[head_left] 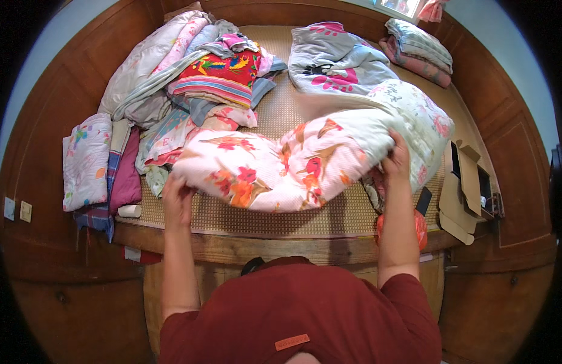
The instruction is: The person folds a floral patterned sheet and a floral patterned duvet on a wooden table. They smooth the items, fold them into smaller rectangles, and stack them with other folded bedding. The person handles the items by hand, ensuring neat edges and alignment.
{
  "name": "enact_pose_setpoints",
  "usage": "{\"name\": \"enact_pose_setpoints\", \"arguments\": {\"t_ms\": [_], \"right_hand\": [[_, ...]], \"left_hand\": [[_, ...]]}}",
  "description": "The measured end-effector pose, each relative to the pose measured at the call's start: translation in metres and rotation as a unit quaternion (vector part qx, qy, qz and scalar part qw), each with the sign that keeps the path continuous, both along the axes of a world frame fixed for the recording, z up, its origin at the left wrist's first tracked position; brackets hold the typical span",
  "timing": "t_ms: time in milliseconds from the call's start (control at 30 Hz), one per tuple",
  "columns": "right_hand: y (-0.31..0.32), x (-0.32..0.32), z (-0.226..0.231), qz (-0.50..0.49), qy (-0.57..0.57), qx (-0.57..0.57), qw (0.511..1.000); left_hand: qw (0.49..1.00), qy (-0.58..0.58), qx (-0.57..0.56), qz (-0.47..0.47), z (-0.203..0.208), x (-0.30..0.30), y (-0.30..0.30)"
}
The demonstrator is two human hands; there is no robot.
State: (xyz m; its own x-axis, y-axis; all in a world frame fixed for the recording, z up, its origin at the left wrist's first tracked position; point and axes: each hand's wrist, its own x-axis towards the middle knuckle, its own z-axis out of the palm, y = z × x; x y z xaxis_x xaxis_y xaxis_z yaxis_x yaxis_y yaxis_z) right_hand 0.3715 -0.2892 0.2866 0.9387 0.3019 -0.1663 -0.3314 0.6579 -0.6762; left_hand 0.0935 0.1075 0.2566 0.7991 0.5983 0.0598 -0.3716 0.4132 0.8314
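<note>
A padded white-and-pink quilt (244, 173) with red and orange flowers hangs between my hands, sagging in the middle above the woven mat. At its left corner, my left hand (177, 195) is closed on the edge. My right hand (397, 156) grips the opposite end, where a pale plain side of the cloth shows and part of it is blurred by motion. Right behind that hand lies a white bundle of bedding (429, 124) with pink roses. The fingertips of both hands are partly hidden by the fabric.
The woven mat (263, 224) covers a wood-edged platform. Heaped bedding with a red embroidered cushion (223, 71) is at the far left, near a folded floral quilt (87, 161). A grey paw-print blanket (335, 57) lies behind. An opened cardboard box (460, 209) sits at right.
</note>
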Motion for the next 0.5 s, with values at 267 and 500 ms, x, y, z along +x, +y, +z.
{"name": "enact_pose_setpoints", "arguments": {"t_ms": [267,500], "right_hand": [[-0.104,-0.086,-0.189,-0.141,0.157,-0.155,0.965],[-0.127,-0.141,-0.317,-0.209,0.377,-0.285,0.856]], "left_hand": [[0.922,0.371,-0.101,0.038,-0.155,-0.105,-0.031],[0.848,0.522,-0.084,-0.039,-0.218,-0.129,-0.04]]}}
